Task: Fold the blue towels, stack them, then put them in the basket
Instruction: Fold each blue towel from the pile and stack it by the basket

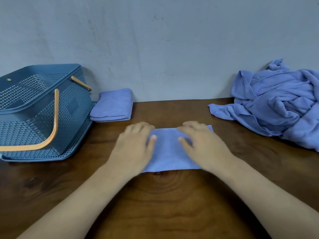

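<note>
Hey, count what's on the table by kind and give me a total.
Baskets: 1, the basket
Folded towels: 2, the far towel and the near towel
Crumpled heaps: 1, the towel heap, its count unclear
Total: 4

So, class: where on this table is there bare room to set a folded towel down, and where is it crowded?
Bare table runs along the wall between the folded stack and the crumpled pile. More lies in front of the basket. Crowded: the middle, where the left hand and right hand rest on the flat towel.
</note>
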